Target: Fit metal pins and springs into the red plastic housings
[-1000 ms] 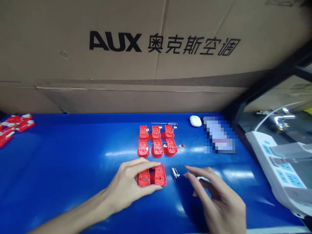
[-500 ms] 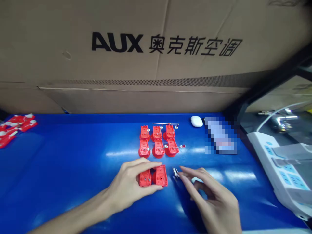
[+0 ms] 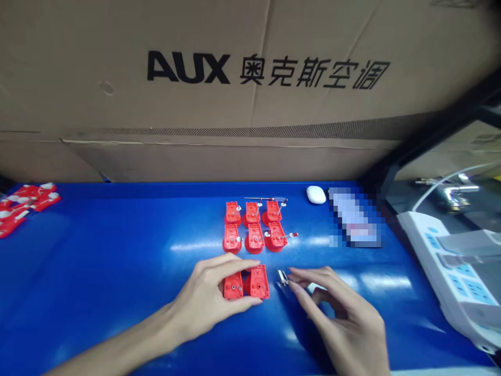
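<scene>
My left hand (image 3: pixel 213 292) is curled around two red plastic housings side by side on the blue table. Its thumb and forefinger reach to the bottom and top of the right red housing (image 3: pixel 258 284). The left red housing (image 3: pixel 234 288) sits partly under the fingers, with a small metal pin standing in it. To the right, my right hand (image 3: pixel 340 308) pinches a small silver metal piece (image 3: pixel 282 277) between thumb and forefinger, a little apart from the housings. Farther back stand two rows of red housings (image 3: pixel 255 237), each with a thin metal rod sticking out.
Behind the rows lies a thin screwdriver (image 3: pixel 268 199). A white earbud case (image 3: pixel 315 195) and a blurred-out phone (image 3: pixel 356 216) are at the back right. A power strip (image 3: pixel 450 277) borders the right edge. Red and white parts (image 3: pixel 27 203) lie far left; cardboard (image 3: pixel 219 115) stands behind.
Both hands stay almost in place. The fingers of my right hand shift very slightly around the metal piece.
</scene>
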Demonstrator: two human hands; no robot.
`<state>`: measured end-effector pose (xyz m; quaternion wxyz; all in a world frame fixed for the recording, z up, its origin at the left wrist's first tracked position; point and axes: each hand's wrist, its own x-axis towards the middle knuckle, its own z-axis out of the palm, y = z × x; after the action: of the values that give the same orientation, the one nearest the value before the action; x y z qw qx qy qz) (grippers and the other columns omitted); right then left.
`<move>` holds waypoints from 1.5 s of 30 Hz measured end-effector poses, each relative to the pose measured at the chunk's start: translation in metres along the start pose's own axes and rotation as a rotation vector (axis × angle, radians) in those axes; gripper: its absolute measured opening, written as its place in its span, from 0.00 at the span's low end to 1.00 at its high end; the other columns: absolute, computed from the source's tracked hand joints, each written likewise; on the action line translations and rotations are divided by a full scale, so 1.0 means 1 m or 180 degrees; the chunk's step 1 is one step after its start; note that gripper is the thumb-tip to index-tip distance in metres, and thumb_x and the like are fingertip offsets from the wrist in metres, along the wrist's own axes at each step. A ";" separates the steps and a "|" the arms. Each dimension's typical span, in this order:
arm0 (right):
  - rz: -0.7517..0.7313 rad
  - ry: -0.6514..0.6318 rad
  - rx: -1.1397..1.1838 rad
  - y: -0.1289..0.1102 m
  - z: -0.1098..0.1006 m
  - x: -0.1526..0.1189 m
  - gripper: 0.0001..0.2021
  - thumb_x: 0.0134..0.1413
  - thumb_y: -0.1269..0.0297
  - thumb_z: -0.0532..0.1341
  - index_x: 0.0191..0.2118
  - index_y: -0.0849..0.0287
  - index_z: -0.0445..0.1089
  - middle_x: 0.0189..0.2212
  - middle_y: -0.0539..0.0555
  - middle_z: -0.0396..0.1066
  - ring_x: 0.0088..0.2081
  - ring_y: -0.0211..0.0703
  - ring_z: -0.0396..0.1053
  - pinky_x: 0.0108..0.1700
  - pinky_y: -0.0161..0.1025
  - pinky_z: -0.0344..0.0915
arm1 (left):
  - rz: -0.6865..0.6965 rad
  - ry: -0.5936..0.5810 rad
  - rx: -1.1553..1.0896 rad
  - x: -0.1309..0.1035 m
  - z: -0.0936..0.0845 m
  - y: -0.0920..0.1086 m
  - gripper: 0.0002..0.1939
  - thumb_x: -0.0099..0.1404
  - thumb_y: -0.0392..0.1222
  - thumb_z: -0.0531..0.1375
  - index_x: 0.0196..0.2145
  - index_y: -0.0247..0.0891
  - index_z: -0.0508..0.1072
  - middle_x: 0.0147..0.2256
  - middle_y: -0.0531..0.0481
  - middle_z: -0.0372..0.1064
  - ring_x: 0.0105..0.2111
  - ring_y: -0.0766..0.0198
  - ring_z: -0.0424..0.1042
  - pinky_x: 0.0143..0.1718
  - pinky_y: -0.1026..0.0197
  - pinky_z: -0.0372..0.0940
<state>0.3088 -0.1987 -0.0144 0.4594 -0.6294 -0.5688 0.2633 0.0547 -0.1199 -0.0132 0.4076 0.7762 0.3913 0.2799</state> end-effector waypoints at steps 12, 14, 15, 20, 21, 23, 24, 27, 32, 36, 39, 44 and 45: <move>0.0151 0.0075 0.0112 0.003 -0.001 -0.002 0.11 0.68 0.54 0.70 0.51 0.50 0.83 0.40 0.53 0.84 0.33 0.41 0.81 0.39 0.37 0.79 | 0.0004 -0.0015 0.0008 0.000 0.000 0.001 0.27 0.65 0.47 0.77 0.61 0.47 0.82 0.50 0.46 0.83 0.44 0.56 0.83 0.49 0.55 0.77; 0.0142 0.0086 0.0109 0.002 -0.001 -0.001 0.11 0.68 0.54 0.71 0.51 0.51 0.84 0.40 0.54 0.84 0.33 0.42 0.81 0.39 0.39 0.79 | -0.0017 -0.0011 0.0005 0.000 0.000 0.001 0.27 0.65 0.47 0.77 0.61 0.47 0.82 0.50 0.46 0.83 0.43 0.56 0.83 0.48 0.55 0.78; 0.0125 0.0079 0.0098 0.001 -0.001 -0.001 0.11 0.68 0.54 0.70 0.50 0.51 0.84 0.41 0.54 0.84 0.33 0.43 0.81 0.38 0.39 0.79 | -0.0026 -0.0001 -0.0001 0.001 0.000 0.001 0.27 0.65 0.47 0.77 0.60 0.47 0.82 0.50 0.46 0.83 0.43 0.56 0.83 0.48 0.55 0.78; 0.0011 0.0011 0.0019 0.000 -0.002 0.001 0.10 0.69 0.54 0.70 0.50 0.49 0.84 0.40 0.53 0.83 0.32 0.42 0.78 0.38 0.40 0.78 | -0.0012 -0.0014 -0.0026 0.002 0.000 0.002 0.27 0.65 0.46 0.77 0.61 0.46 0.82 0.50 0.46 0.83 0.43 0.56 0.83 0.48 0.55 0.78; -0.0012 -0.0014 0.0009 0.000 -0.002 0.002 0.10 0.69 0.54 0.70 0.50 0.49 0.84 0.39 0.53 0.82 0.31 0.41 0.77 0.39 0.40 0.78 | -0.0010 -0.0010 -0.0038 0.002 0.000 0.003 0.27 0.65 0.46 0.77 0.61 0.47 0.82 0.50 0.46 0.83 0.43 0.56 0.84 0.49 0.55 0.78; -0.0069 -0.0062 -0.0017 0.001 -0.003 0.003 0.10 0.69 0.54 0.69 0.50 0.50 0.83 0.37 0.53 0.81 0.31 0.41 0.75 0.39 0.40 0.78 | -0.0002 0.0009 -0.0057 0.001 -0.001 0.003 0.27 0.65 0.45 0.78 0.60 0.47 0.82 0.50 0.46 0.83 0.44 0.55 0.84 0.49 0.55 0.78; -0.0099 -0.0076 -0.0034 0.001 -0.004 0.003 0.10 0.70 0.54 0.69 0.51 0.50 0.83 0.37 0.53 0.81 0.30 0.40 0.75 0.39 0.41 0.78 | -0.0003 0.0010 -0.0058 0.001 -0.001 0.003 0.27 0.65 0.45 0.78 0.61 0.47 0.82 0.51 0.46 0.83 0.44 0.55 0.84 0.49 0.55 0.79; -0.0160 -0.0099 -0.0088 0.002 -0.005 0.005 0.11 0.70 0.54 0.69 0.51 0.50 0.83 0.39 0.54 0.81 0.30 0.39 0.73 0.38 0.40 0.76 | -0.0008 0.0007 -0.0035 0.001 -0.001 0.002 0.27 0.65 0.46 0.78 0.61 0.48 0.82 0.51 0.46 0.83 0.44 0.55 0.84 0.49 0.54 0.79; -0.0120 -0.0061 -0.0050 0.001 -0.003 0.004 0.11 0.70 0.53 0.68 0.51 0.50 0.83 0.39 0.53 0.78 0.29 0.39 0.71 0.34 0.39 0.73 | -0.0024 -0.0008 -0.0044 0.001 -0.001 0.002 0.28 0.64 0.45 0.78 0.61 0.49 0.82 0.52 0.47 0.83 0.46 0.55 0.84 0.51 0.54 0.78; -0.0087 -0.0135 -0.0064 0.004 -0.005 0.003 0.11 0.70 0.53 0.69 0.52 0.48 0.83 0.35 0.51 0.73 0.29 0.39 0.70 0.33 0.39 0.71 | -0.0006 0.0000 -0.0081 0.001 -0.001 0.003 0.27 0.64 0.45 0.78 0.60 0.48 0.82 0.50 0.47 0.84 0.44 0.56 0.84 0.50 0.55 0.78; -0.0182 -0.0370 -0.0204 0.009 -0.010 0.007 0.11 0.71 0.54 0.68 0.54 0.47 0.83 0.34 0.50 0.71 0.31 0.40 0.70 0.33 0.38 0.70 | -0.0020 0.0003 -0.0077 0.002 -0.001 0.003 0.27 0.64 0.45 0.78 0.60 0.48 0.82 0.50 0.47 0.84 0.43 0.56 0.84 0.49 0.54 0.79; -0.0393 -0.0862 -0.0424 0.018 -0.017 0.019 0.10 0.72 0.56 0.68 0.54 0.45 0.82 0.36 0.51 0.71 0.38 0.42 0.72 0.37 0.37 0.71 | 0.0002 0.0004 -0.0045 0.002 -0.001 0.002 0.27 0.64 0.46 0.78 0.60 0.49 0.82 0.50 0.48 0.83 0.43 0.56 0.84 0.49 0.55 0.79; -0.0410 -0.0908 -0.0444 0.018 -0.017 0.021 0.10 0.72 0.56 0.67 0.54 0.45 0.82 0.36 0.51 0.71 0.38 0.42 0.72 0.38 0.38 0.71 | -0.0013 -0.0005 -0.0046 0.002 -0.001 0.002 0.27 0.64 0.46 0.78 0.60 0.49 0.82 0.50 0.48 0.83 0.43 0.57 0.84 0.49 0.55 0.79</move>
<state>0.3368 -0.1820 -0.0189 0.3452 -0.5783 -0.6842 0.2798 0.0558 -0.1189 -0.0109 0.4141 0.7726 0.3905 0.2813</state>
